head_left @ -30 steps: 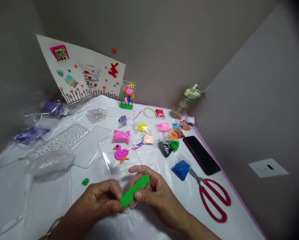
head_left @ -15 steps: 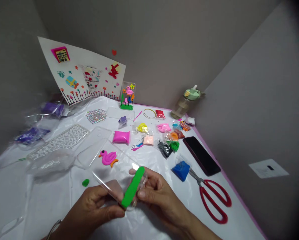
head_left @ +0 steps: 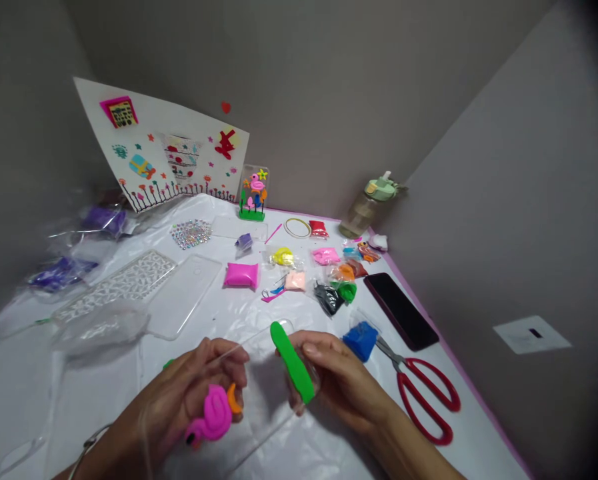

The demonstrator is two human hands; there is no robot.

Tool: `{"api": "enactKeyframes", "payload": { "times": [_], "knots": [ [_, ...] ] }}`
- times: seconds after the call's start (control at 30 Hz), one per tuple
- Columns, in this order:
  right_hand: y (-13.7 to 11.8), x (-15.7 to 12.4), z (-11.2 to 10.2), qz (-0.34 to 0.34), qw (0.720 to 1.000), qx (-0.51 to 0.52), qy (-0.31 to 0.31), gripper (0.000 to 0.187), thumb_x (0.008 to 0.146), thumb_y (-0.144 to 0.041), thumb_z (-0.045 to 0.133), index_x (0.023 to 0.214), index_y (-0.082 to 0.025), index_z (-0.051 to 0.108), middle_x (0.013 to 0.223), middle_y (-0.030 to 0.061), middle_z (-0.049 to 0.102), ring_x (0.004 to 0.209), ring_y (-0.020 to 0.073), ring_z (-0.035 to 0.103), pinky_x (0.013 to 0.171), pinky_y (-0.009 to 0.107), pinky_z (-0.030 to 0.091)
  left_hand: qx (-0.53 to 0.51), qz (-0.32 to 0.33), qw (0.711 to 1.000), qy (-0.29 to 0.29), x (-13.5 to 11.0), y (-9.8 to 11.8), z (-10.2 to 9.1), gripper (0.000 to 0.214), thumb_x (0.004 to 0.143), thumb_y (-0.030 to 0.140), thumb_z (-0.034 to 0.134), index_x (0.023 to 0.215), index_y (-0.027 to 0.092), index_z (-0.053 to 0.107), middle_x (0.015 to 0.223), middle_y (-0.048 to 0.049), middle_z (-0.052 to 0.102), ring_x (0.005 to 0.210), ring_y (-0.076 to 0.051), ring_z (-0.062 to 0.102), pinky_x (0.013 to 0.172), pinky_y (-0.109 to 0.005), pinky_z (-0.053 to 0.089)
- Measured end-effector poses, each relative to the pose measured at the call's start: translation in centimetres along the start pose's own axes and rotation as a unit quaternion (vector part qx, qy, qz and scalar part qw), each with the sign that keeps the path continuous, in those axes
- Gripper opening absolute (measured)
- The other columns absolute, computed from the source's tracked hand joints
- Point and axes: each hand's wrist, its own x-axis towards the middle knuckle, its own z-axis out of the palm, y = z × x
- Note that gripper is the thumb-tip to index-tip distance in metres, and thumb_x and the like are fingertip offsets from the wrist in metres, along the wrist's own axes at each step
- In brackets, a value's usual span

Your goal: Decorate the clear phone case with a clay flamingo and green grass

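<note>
Centrally, over the desk (head_left: pixel 243 307): one clear case (head_left: pixel 259 393), long axis running from the right hand (head_left: pixel 339 373) leftward to the near edge. Right grip: closed on the case's short end. Left hand (head_left: pixel 199 380): half open behind the case, contact unclear. Green strip (head_left: pixel 293 363): across that short end, nearer the right hand. Pink duck (head_left: pixel 216 413): on the case, before the left palm. Against the earlier frame: case swung round, duck brought from the far side to near left.

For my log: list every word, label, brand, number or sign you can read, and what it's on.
None can be read.
Gold patch on the poster: dark marks, too small to make out.
Clear case, phone, water bottle: no legible lettering.
</note>
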Motion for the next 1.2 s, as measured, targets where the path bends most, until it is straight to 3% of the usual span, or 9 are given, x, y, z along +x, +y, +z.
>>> {"api": "enactKeyframes", "payload": {
  "times": [0.2,0.27,0.4,0.57,0.7,0.87,1.0,1.1,1.2],
  "knots": [
    [-0.6,0.7,-0.7,0.000,0.998,-0.055,0.043,0.031,0.084,-0.043,0.079,0.088,-0.013,0.076,0.062,-0.0026,0.060,0.042,0.0045,0.046,0.040,0.016,0.035,-0.006,-0.041,0.982,-0.183,0.1,-1.1,0.2,0.032,0.081,0.046,0.083,0.094,0.022,0.068,0.074,0.0016,0.069,0.064,-0.012,0.066,0.064,-0.024,0.048],
    [-0.4,0.8,-0.5,0.004,0.996,-0.076,0.045,0.031,0.081,-0.043,0.081,0.089,-0.013,0.076,0.063,-0.0029,0.060,0.043,0.0035,0.044,0.041,0.016,0.032,-0.013,-0.048,0.979,-0.199,0.3,-1.6,0.3,0.037,0.079,0.049,0.084,0.095,0.022,0.065,0.077,0.0018,0.070,0.066,-0.013,0.068,0.065,-0.026,0.050],
    [0.7,1.1,0.3,0.023,0.994,-0.105,0.034,0.034,0.078,-0.045,0.083,0.086,-0.014,0.074,0.062,-0.0038,0.060,0.046,0.0046,0.043,0.044,0.018,0.031,0.033,0.006,0.996,-0.088,0.7,-2.1,0.5,0.047,0.075,0.050,0.087,0.108,0.027,0.061,0.094,0.0018,0.071,0.081,-0.015,0.070,0.074,-0.027,0.052],
    [1.9,1.4,1.1,-0.006,0.989,-0.147,0.029,0.036,0.081,-0.049,0.081,0.090,-0.015,0.073,0.072,-0.0022,0.064,0.061,0.0081,0.053,0.060,0.021,0.038,0.102,0.071,0.992,-0.003,0.4,-1.5,0.5,0.032,0.086,0.048,0.077,0.107,0.028,0.065,0.086,0.0035,0.067,0.075,-0.014,0.065,0.074,-0.027,0.053],
    [2.5,1.3,1.7,-0.018,0.992,-0.126,0.009,0.039,0.072,-0.040,0.091,0.098,-0.018,0.071,0.081,-0.0019,0.067,0.074,0.0114,0.061,0.074,0.026,0.044,0.142,0.070,0.987,0.011,0.0,-0.9,0.8,0.025,0.087,0.047,0.074,0.099,0.026,0.067,0.077,0.0038,0.066,0.074,-0.015,0.064,0.072,-0.026,0.053],
    [3.2,0.9,2.0,-0.040,0.985,-0.165,0.042,0.032,0.079,-0.039,0.085,0.098,-0.017,0.070,0.078,-0.0021,0.064,0.071,0.0110,0.057,0.069,0.025,0.041,0.163,0.059,0.985,0.015,0.1,-0.9,1.0,0.024,0.084,0.045,0.075,0.095,0.025,0.066,0.080,0.0030,0.069,0.076,-0.016,0.065,0.071,-0.026,0.052],
    [3.1,0.5,2.1,-0.042,0.982,-0.184,0.028,0.028,0.085,-0.038,0.080,0.100,-0.017,0.068,0.082,-0.0006,0.063,0.077,0.0123,0.056,0.071,0.026,0.040,0.151,0.049,0.987,0.013,0.2,-1.3,0.8,0.028,0.079,0.039,0.081,0.097,0.026,0.064,0.084,0.0042,0.069,0.081,-0.016,0.067,0.074,-0.026,0.052],
    [2.9,0.4,2.0,-0.038,0.980,-0.193,0.022,0.026,0.089,-0.037,0.075,0.105,-0.019,0.066,0.079,-0.0025,0.060,0.072,0.0111,0.052,0.067,0.026,0.037,0.168,0.063,0.983,0.034,0.2,-1.4,0.5,0.027,0.082,0.043,0.077,0.097,0.027,0.062,0.077,0.0058,0.065,0.075,-0.016,0.064,0.071,-0.026,0.051],
    [3.0,0.5,2.0,-0.040,0.980,-0.193,0.039,0.030,0.085,-0.034,0.079,0.106,-0.019,0.065,0.074,-0.0048,0.056,0.066,0.0098,0.046,0.062,0.025,0.034,0.187,0.066,0.979,0.044,0.2,-1.4,0.4,0.025,0.086,0.045,0.072,0.098,0.027,0.061,0.074,0.0064,0.062,0.073,-0.015,0.064,0.071,-0.027,0.050]
  ]
}}
